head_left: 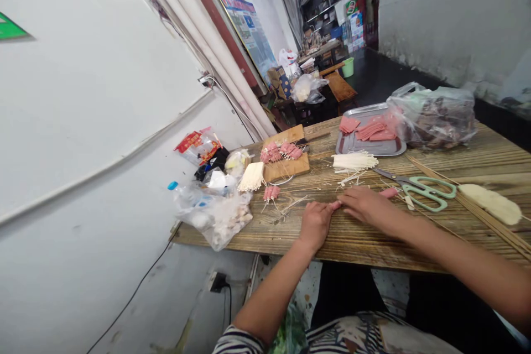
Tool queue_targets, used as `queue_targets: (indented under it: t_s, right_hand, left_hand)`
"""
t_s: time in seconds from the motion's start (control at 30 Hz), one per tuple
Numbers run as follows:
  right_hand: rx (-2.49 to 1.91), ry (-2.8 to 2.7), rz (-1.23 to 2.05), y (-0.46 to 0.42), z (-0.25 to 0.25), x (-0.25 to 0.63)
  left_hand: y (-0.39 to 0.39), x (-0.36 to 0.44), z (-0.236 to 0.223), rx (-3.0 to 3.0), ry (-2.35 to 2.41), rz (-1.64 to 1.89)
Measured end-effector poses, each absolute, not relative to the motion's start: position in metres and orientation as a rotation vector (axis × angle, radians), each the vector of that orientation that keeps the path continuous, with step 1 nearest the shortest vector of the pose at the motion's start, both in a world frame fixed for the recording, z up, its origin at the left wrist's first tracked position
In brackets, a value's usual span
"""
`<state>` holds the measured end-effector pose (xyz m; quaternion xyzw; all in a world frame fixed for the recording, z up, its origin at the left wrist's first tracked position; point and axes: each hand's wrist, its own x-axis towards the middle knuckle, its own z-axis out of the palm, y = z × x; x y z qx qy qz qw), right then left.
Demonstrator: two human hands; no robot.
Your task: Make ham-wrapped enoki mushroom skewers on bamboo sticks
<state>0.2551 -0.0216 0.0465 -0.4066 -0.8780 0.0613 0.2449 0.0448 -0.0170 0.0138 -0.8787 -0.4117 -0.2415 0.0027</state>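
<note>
Both my hands rest on the wooden table (489,163), touching each other. My left hand (316,223) is curled, fingers closed down on the wood. My right hand (365,203) lies over a pink meat slice (389,192) that sticks out past its fingers; the fingers are pressed together on it. Loose enoki mushroom strands (352,161) lie just beyond my hands. A finished pink roll (271,193) sits to the left. Green-handled scissors (427,191) lie right of my right hand.
A metal tray (352,144) with pink meat slices stands at the back beside a full plastic bag (435,116). A wooden cutting board (286,166) holds several rolls. Bamboo skewers (493,221) lie on the right. Plastic bags and a bottle (207,210) crowd the left table end. A person sits far back.
</note>
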Motion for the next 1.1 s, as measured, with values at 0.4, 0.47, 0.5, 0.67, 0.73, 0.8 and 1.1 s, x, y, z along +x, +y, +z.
queue_targets:
  t_s: [0.4,0.47,0.5,0.67,0.73,0.8,1.1]
  right_hand:
    - [-1.628,-2.102,-0.237,-0.121,-0.004,0.359]
    - [-1.681,-2.054,-0.287,-0.119,-0.006,0.359]
    - [-1.703,-2.029,-0.311,-0.119,-0.007,0.360]
    - [-1.694,-1.995,-0.275,-0.114,-0.015,0.374]
    - [-1.669,-1.998,-0.223,-0.113,-0.017,0.378]
    - [-1.635,-2.002,-0.156,-0.113,-0.017,0.380]
    - [-1.568,-1.978,0.073,-0.132,-0.011,0.369]
  left_hand:
    - [-0.013,0.060,0.015,-2.876,-1.268,-0.956]
    - [-0.012,0.071,0.013,-2.867,-1.291,-0.963]
    - [-0.011,0.077,0.012,-2.861,-1.306,-0.966]
    - [-0.001,0.104,0.010,-2.866,-1.357,-0.955]
    - [0.003,0.111,0.011,-2.880,-1.377,-0.947]
    - [0.006,0.114,0.012,-2.879,-1.402,-0.954]
    - [0.009,0.115,0.014,-2.889,-1.417,-0.984]
